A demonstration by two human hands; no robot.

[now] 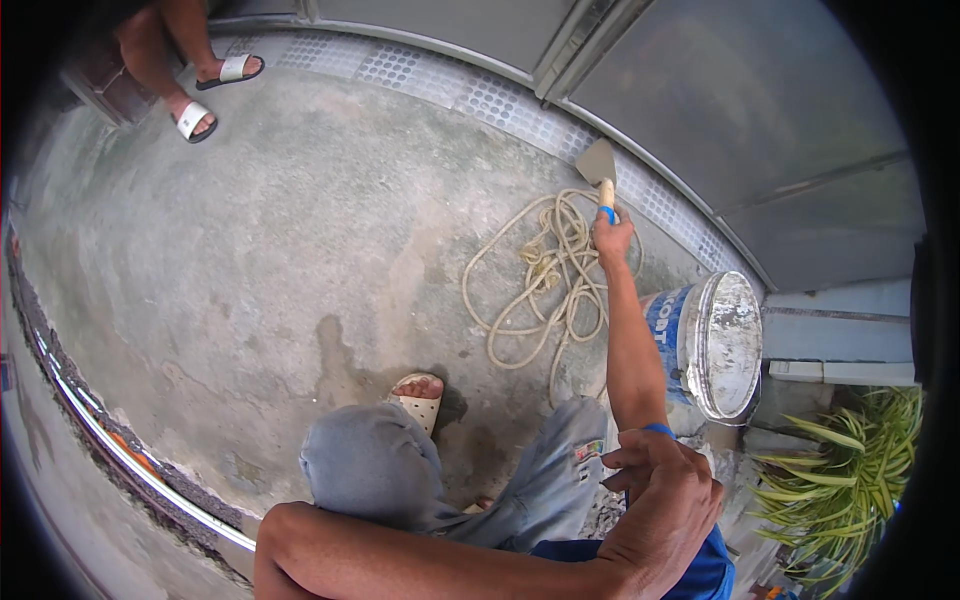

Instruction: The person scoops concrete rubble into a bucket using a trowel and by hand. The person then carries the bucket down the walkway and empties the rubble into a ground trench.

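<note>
Person's R hand (613,238) clamped on trowel (598,165) at tiled strip (490,100) edging gate (740,110); L hand (668,505) loosely curled, fingers parted, nr R arm (637,350); concrete floor (250,220) spreads wide to L.

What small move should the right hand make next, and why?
I'd probably lift the trowel slightly before drawing it back: the right hand grips its handle, and loose rope loops show on both sides of that wrist, so a low pull might snag.
</note>
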